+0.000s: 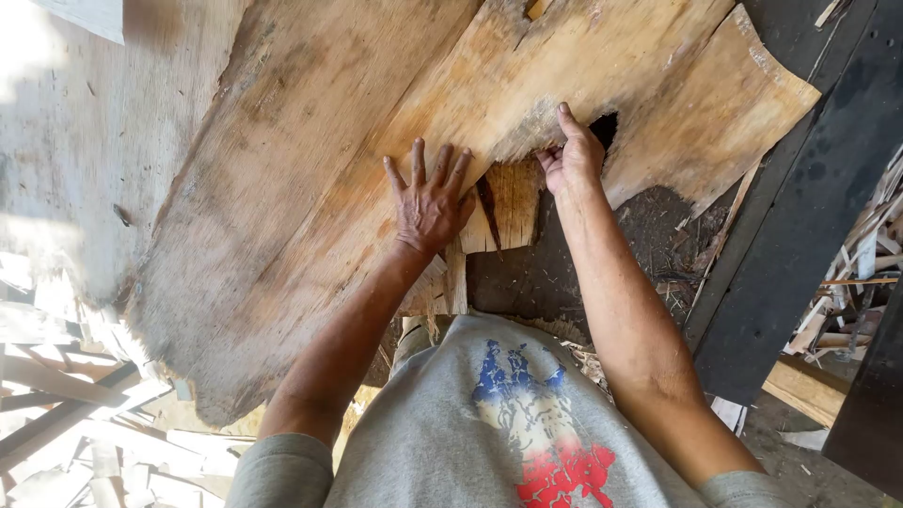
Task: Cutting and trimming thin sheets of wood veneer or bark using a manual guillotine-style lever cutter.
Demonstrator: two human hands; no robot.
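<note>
**Flattening a thin wood sheet at its torn edge**

Head view: the veneer sheet (376,122) fills the upper frame. The left hand (430,202), fingers spread and grasping nothing, presses flat at centre. The right hand (572,155) pinches the sheet's ragged edge beside a dark hole (605,128). Best to keep the palm weight broad and the pinch light: the edge looks brittle. Offcuts (66,414) lie lower left.

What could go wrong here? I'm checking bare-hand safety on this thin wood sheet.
1. The right hand curls its fingers under the ragged torn edge of the large thin tan wood veneer sheet; splinters seem likely.
2. The left hand presses flat beside a split, which might tear further.
</note>
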